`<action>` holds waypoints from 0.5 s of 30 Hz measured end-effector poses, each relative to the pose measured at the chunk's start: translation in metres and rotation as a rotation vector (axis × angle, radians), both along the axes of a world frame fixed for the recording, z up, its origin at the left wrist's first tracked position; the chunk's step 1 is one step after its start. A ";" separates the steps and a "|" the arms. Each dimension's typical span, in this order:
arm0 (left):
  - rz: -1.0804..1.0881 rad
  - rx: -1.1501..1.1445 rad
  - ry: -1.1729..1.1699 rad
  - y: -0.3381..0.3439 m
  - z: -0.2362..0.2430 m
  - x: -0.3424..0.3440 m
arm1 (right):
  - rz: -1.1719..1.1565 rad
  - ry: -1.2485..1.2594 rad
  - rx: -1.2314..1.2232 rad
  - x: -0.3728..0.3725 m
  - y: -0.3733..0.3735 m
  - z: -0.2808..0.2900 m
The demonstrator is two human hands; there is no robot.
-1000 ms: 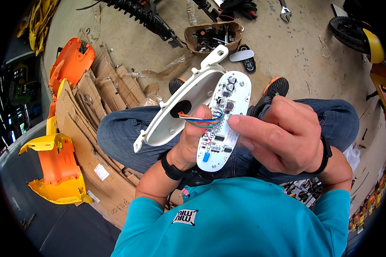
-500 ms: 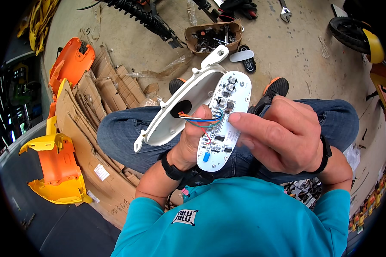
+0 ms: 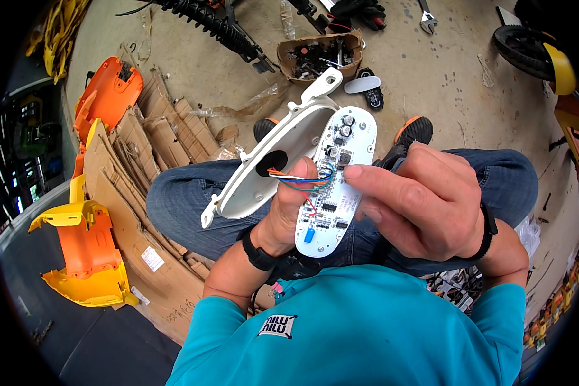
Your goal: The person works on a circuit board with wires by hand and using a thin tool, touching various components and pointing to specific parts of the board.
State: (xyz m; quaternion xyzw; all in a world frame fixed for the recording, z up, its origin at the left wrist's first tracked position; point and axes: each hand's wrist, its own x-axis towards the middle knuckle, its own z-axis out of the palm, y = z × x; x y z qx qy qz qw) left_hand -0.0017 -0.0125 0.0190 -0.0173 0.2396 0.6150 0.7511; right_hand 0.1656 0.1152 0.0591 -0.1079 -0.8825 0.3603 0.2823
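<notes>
My left hand [image 3: 288, 215] grips a white oval plastic housing [image 3: 273, 170] with a round hole, held over my lap. A white elongated circuit board [image 3: 336, 183] with small black components lies against it, joined by a bundle of coloured wires [image 3: 302, 178]. My right hand [image 3: 424, 199] holds the board's right edge, its index fingertip pressing on the board's middle. I sit cross-legged in jeans, wearing a teal shirt and a black band on each wrist.
Flattened cardboard [image 3: 135, 180] lies to my left with orange and yellow plastic body panels [image 3: 83, 257]. Ahead on the concrete floor stand a cardboard box of small parts [image 3: 318, 55], a black coil spring [image 3: 206, 19], a wrench [image 3: 428, 19] and a small wheel [image 3: 527, 48].
</notes>
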 end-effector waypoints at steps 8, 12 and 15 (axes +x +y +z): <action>0.002 -0.013 -0.004 -0.001 0.003 0.002 | -0.014 0.001 0.009 -0.001 0.000 0.000; -0.011 0.010 -0.033 -0.001 0.001 0.001 | -0.016 -0.014 0.024 -0.002 0.000 0.001; -0.014 0.000 -0.045 -0.002 0.000 0.001 | -0.010 -0.026 0.031 -0.002 0.000 0.001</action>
